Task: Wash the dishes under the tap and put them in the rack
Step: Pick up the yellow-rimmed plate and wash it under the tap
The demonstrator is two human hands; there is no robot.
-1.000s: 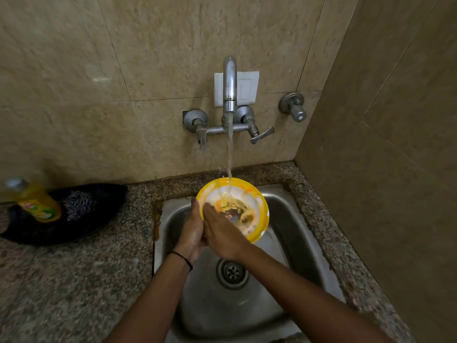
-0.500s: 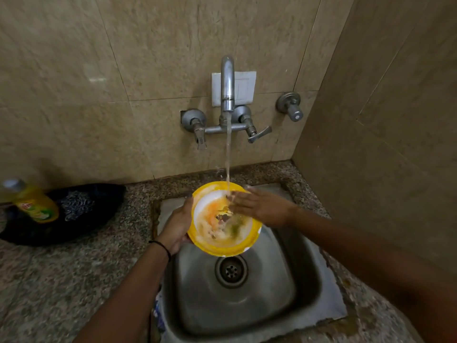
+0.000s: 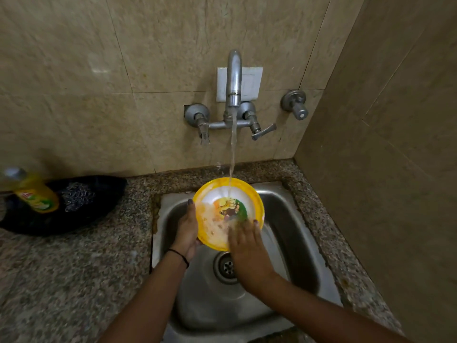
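Your left grip (image 3: 186, 226) clasps the bowl (image 3: 210, 204) at nine o'clock; hold it tilted under the tap (image 3: 233, 78) and sweep your flat, spread right grip (image 3: 247, 246) across the residue.

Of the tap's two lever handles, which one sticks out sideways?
The right-hand lever handle: it angles out to the right, while the left-hand lever handle hangs straight down.

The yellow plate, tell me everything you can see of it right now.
The plate is round, plastic-looking: yellow rim, white well, colourful print in the middle, orange food smears. It is tilted toward the camera above the sink, the water stream landing on its upper part. The left hand grips its left edge; the right hand lies open on its lower right part.
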